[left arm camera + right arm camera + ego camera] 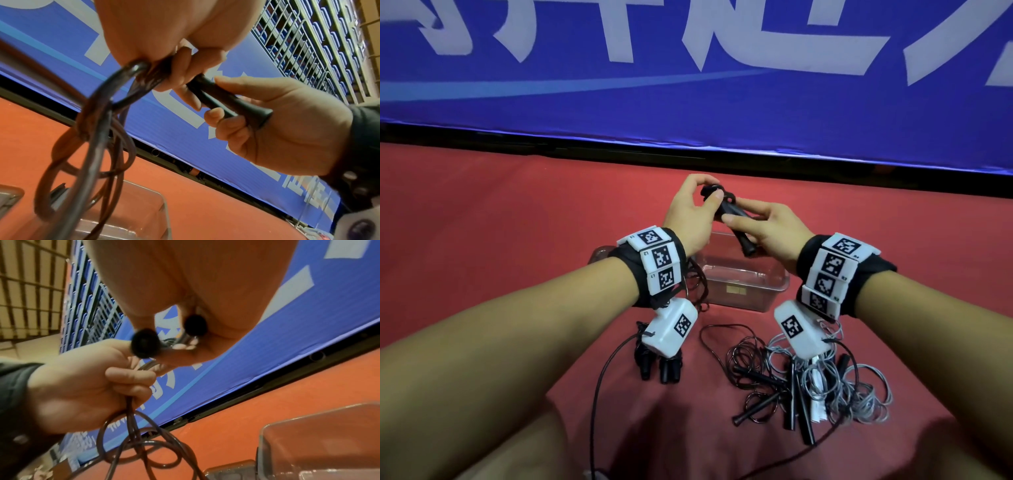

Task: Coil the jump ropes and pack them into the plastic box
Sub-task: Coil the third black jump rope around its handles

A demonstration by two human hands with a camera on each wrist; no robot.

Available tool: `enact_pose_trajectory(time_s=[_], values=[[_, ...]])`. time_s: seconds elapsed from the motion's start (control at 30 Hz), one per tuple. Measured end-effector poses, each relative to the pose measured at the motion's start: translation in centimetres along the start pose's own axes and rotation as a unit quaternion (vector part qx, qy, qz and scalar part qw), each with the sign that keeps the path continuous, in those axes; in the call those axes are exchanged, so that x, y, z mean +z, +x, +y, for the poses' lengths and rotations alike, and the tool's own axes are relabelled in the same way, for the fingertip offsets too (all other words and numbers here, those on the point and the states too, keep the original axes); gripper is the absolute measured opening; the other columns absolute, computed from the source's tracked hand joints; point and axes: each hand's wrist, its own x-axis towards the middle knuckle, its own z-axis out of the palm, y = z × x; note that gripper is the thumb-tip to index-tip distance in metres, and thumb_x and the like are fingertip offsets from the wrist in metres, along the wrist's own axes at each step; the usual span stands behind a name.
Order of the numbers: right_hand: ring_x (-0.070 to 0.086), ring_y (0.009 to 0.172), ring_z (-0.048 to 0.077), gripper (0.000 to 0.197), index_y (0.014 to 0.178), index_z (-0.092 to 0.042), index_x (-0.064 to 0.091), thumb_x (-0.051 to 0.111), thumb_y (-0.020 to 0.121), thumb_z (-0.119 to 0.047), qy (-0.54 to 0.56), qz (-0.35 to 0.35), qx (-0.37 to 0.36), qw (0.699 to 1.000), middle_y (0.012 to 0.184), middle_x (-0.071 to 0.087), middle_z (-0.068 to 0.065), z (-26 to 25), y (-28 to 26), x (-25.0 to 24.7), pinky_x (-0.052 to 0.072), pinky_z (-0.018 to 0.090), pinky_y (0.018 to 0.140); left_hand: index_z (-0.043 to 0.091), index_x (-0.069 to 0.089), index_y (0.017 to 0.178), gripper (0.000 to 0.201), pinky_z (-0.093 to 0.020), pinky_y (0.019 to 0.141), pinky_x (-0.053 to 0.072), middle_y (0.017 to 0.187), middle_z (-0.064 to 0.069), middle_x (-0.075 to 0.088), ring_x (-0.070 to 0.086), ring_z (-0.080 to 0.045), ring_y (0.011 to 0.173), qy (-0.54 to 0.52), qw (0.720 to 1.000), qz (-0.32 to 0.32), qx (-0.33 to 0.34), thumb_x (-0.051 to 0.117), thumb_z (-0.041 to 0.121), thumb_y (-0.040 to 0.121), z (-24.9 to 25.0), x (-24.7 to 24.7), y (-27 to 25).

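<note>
I hold a black jump rope over the clear plastic box [746, 287]. My left hand [705, 200] pinches the gathered cord by the handle tops. In the left wrist view, that cord [96, 129] hangs below it in several loops above the box [131, 211]. My right hand [748, 224] grips the two black handles [738, 226] side by side. In the right wrist view their round butt ends [144, 344] point at the camera. The left hand [123, 381] holds the loops [135, 441] just beyond them. What lies in the box is hidden by my hands.
On the red floor near me lies a tangled pile of black and grey jump ropes [811, 380] with several handles. Another bundled black rope [654, 363] lies under my left wrist. A blue banner wall [688, 85] closes off the far side.
</note>
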Motion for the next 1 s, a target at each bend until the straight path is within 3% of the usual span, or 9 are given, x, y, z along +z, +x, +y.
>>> enact_pose_trajectory(time_s=[0.1,0.17,0.3,0.43,0.53,0.6,0.73,0.87,1.0], values=[[0.062,0.056,0.014,0.045,0.132,-0.030,0.061,0.072,0.090,-0.015,0.107,-0.009,0.035,0.994,0.077,0.070,0.001,0.1,-0.1,0.0,0.054,0.026,0.057,0.024,0.057,0.112,0.010,-0.021,0.041,0.033,0.064,0.011,0.059,0.039,-0.005,0.035,-0.027,1.000,-0.008,0.009,0.055,0.020,0.103,0.4,0.2,0.1],[0.064,0.055,0.019,0.049,0.139,-0.027,0.055,0.066,0.094,-0.012,0.139,-0.033,0.047,0.989,0.072,0.069,0.008,0.3,-0.1,0.2,0.055,0.027,0.056,0.024,0.056,0.114,0.012,-0.020,0.040,0.034,0.067,0.008,0.062,0.038,-0.006,0.036,-0.031,0.999,-0.015,0.010,0.054,0.019,0.103,0.5,0.2,0.0],[0.045,0.044,0.012,0.043,0.140,-0.025,0.054,0.060,0.099,-0.014,0.075,-0.013,-0.012,0.997,0.059,0.051,0.001,0.5,0.6,0.3,0.036,0.020,0.046,0.032,0.053,0.122,0.018,-0.024,0.044,0.040,0.104,-0.007,0.072,0.048,-0.011,0.034,-0.033,0.999,-0.031,-0.013,0.048,0.024,0.106,0.7,0.3,-0.1],[0.044,0.051,0.012,0.040,0.131,-0.033,0.054,0.059,0.099,-0.009,0.022,0.019,-0.076,0.997,0.061,0.058,-0.007,0.4,0.8,0.3,0.037,0.019,0.047,0.034,0.048,0.141,0.034,-0.025,0.042,0.044,0.116,-0.006,0.067,0.055,-0.012,0.035,-0.031,0.998,-0.034,-0.033,0.045,0.025,0.108,1.6,0.4,-0.3],[0.052,0.055,-0.007,0.045,0.137,-0.030,0.054,0.064,0.097,-0.012,-0.056,0.032,-0.097,0.993,0.087,0.072,-0.012,0.8,0.8,-0.4,0.040,0.013,0.059,0.035,0.051,0.142,0.038,-0.022,0.043,0.045,0.131,-0.003,0.065,0.057,-0.012,0.036,0.004,0.999,-0.042,-0.013,0.050,0.026,0.106,1.5,0.3,-0.4],[0.056,0.067,-0.015,0.052,0.143,-0.034,0.053,0.068,0.094,-0.024,-0.141,0.049,-0.103,0.983,0.104,0.072,-0.012,1.4,1.1,-0.9,0.045,0.020,0.072,0.035,0.052,0.143,0.039,-0.023,0.044,0.045,0.136,-0.004,0.064,0.058,-0.013,0.037,0.018,0.999,-0.046,-0.005,0.052,0.026,0.105,1.1,0.1,-0.3],[0.065,0.114,0.009,0.056,0.141,-0.047,0.049,0.069,0.089,-0.039,-0.279,0.094,-0.114,0.949,0.123,0.070,-0.013,1.2,1.0,-1.2,0.052,0.036,0.098,0.030,0.052,0.145,0.040,-0.019,0.039,0.041,0.136,-0.008,0.062,0.055,-0.003,0.036,-0.006,0.999,-0.039,-0.020,0.051,0.021,0.105,1.6,0.6,-0.6],[0.071,0.094,0.013,0.056,0.137,-0.053,0.050,0.071,0.088,-0.036,-0.293,0.126,-0.130,0.939,0.116,0.072,-0.015,0.8,0.7,-0.8,0.058,0.037,0.085,0.023,0.062,0.131,0.029,-0.019,0.036,0.039,0.119,-0.010,0.069,0.044,-0.003,0.032,-0.031,0.999,0.005,-0.012,0.058,0.019,0.102,2.0,0.8,-0.6],[0.070,0.061,0.014,0.055,0.138,-0.035,0.056,0.072,0.090,-0.013,-0.125,0.048,-0.104,0.985,0.109,0.072,-0.003,1.1,0.4,-0.7,0.061,0.036,0.061,0.024,0.068,0.122,0.023,-0.020,0.038,0.041,0.109,-0.009,0.072,0.045,-0.003,0.034,-0.014,1.000,0.012,-0.012,0.063,0.021,0.099,1.5,0.3,-0.6]])
